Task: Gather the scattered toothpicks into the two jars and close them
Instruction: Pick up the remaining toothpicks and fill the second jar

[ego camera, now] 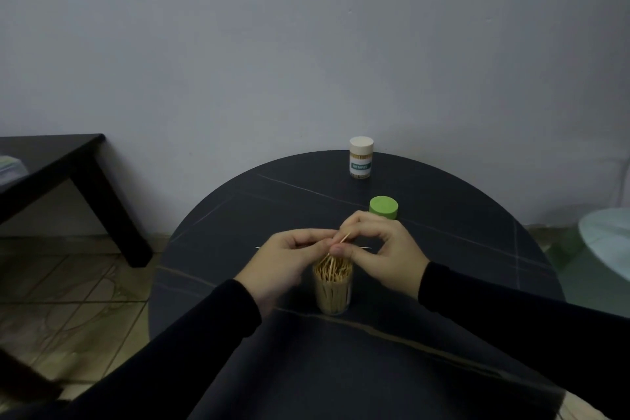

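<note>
An open clear jar (332,293) full of toothpicks stands upright on the round dark table (443,266), near its middle. Just above the jar's mouth, my right hand (381,249) pinches a toothpick (345,238) between thumb and fingers. My left hand (286,259) is close beside it, fingers curled against the same toothpick; whether it grips it I cannot tell. A green lid (384,207) lies on the table behind my right hand. A second jar (361,157) with a cream lid on and a label stands at the far edge. One loose toothpick (364,247) lies on the table behind my hands.
A black low table (68,174) stands to the left on the tiled floor. A pale round object (606,239) sits at the right edge. The grey wall is right behind the round table.
</note>
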`<state>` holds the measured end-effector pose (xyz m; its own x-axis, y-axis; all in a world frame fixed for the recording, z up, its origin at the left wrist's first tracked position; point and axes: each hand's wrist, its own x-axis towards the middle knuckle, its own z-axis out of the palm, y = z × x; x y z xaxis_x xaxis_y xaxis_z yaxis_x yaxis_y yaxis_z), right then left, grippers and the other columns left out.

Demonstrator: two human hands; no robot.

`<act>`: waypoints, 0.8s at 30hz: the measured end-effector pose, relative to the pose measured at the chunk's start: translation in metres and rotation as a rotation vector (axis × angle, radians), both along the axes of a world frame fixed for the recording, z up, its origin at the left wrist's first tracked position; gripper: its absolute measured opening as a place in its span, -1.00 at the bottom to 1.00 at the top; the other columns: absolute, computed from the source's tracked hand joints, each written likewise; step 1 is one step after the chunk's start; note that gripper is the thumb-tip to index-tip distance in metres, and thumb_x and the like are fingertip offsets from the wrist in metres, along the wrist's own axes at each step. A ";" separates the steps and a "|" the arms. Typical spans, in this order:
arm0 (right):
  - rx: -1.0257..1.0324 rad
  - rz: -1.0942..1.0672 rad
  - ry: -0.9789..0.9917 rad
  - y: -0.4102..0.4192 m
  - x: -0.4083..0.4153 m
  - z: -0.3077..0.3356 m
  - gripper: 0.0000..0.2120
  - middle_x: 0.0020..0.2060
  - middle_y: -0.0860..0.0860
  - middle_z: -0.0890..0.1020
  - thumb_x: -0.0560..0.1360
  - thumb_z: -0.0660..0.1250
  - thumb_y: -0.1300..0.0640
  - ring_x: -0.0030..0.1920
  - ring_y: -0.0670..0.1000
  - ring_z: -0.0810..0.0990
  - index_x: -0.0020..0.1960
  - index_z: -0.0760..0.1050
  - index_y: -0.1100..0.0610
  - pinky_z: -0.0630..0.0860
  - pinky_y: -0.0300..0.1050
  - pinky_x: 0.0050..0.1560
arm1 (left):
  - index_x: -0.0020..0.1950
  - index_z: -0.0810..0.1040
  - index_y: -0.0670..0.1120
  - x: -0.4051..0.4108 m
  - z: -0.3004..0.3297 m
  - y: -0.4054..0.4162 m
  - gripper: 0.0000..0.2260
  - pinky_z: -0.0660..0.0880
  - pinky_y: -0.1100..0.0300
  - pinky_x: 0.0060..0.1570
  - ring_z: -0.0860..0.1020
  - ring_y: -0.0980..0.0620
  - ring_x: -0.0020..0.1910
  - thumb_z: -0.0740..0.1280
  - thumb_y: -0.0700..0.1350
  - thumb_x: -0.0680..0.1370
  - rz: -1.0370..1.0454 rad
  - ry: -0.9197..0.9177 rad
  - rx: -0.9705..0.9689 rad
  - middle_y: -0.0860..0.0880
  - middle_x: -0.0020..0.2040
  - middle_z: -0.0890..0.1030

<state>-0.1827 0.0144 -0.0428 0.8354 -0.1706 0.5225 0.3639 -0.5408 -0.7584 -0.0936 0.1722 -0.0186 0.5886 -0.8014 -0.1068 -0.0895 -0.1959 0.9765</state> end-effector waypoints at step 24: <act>-0.374 -0.177 -0.040 -0.003 -0.002 0.007 -0.81 -0.15 -0.39 0.55 0.48 0.28 -0.14 -0.01 -0.26 0.47 0.06 0.58 -0.23 0.29 0.00 0.12 | -0.02 0.64 0.20 0.021 0.003 0.014 -0.80 0.50 0.15 -0.20 0.56 0.09 -0.16 0.27 0.14 0.45 -0.024 -0.785 -0.107 0.21 -0.15 0.64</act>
<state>-0.1844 0.0117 -0.0363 0.7880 -0.1017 0.6073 0.2658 -0.8335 -0.4844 -0.0723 0.1863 -0.0151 0.4422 -0.7973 0.4108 -0.7632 -0.0939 0.6393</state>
